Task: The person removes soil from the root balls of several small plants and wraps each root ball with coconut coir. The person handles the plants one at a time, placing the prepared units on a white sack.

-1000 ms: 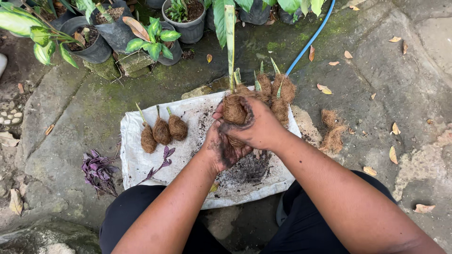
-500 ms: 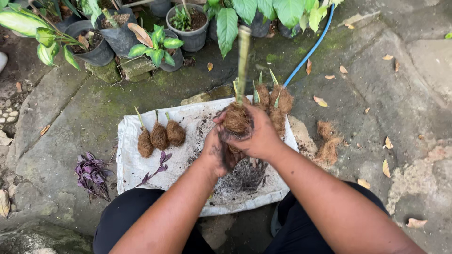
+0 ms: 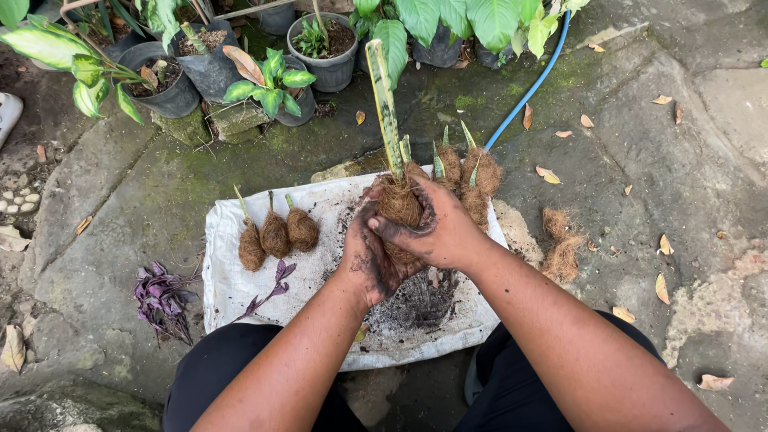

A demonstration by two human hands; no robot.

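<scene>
Both my hands cup a brown coir-wrapped root ball (image 3: 398, 202) with a tall striped green leaf (image 3: 386, 104) rising from it. My left hand (image 3: 370, 260) holds it from below and the near side, soil on its fingers. My right hand (image 3: 438, 228) wraps over it from the right. The ball hangs just above a white sack (image 3: 240, 280) spread on the ground, over a patch of dark soil (image 3: 416, 304). Three finished coir balls (image 3: 276, 234) stand in a row on the sack's left part. Several more wrapped plants (image 3: 468, 172) lean together at its far right edge.
Loose coir fibre (image 3: 560, 244) lies on the stone right of the sack. A purple-leaved cutting (image 3: 164, 298) lies to the left, another sprig (image 3: 272, 284) on the sack. Black pots (image 3: 164, 84) with green plants line the far edge. A blue hose (image 3: 532, 84) runs at back right.
My hands have kept turning and pressing the root ball in place; the leaf now stands more upright. The view has shifted slightly.
</scene>
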